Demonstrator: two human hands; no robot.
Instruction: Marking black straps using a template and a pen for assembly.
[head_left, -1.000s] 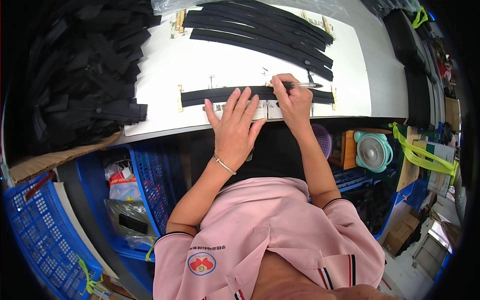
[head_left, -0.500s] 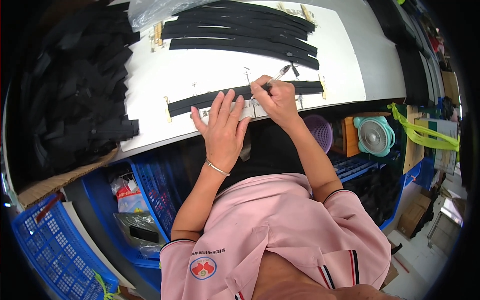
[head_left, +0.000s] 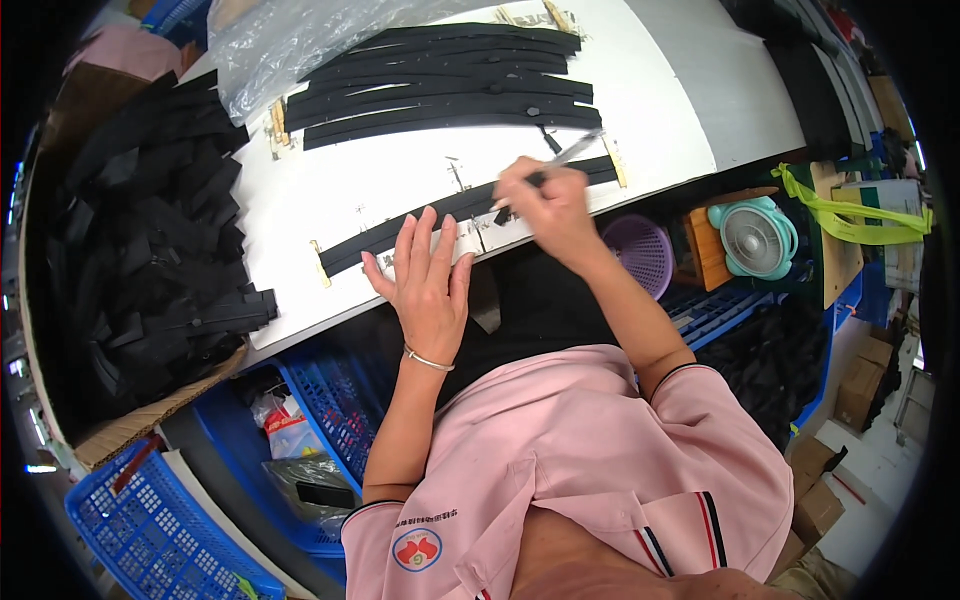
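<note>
A black zipper [head_left: 345,247] lies along the near edge of a white marked board [head_left: 660,130]. My left hand [head_left: 430,280] rests on it with the fingers spread, pressing it near its middle. A clear-barrelled pen [head_left: 580,148], smeared by motion, is gripped in my right hand [head_left: 552,212] over the same zipper, right of my left hand. Whether the pen tip touches the zipper I cannot tell. Just below my right fingers a small black zipper pull shows. Farther back on the board several black zippers [head_left: 440,95] lie side by side, one with its pull hanging toward me.
Left of the board a cardboard box [head_left: 165,405] holds a heap of black zippers [head_left: 150,240]. Clear plastic film [head_left: 290,50] covers the far left. Below the table are blue baskets [head_left: 170,530], a purple basket [head_left: 640,255] and a teal fan [head_left: 757,238].
The whole view has shifted and tilted slightly. My right hand with the pen has moved a little to the right along the zipper. My left hand stays pressed on it.
</note>
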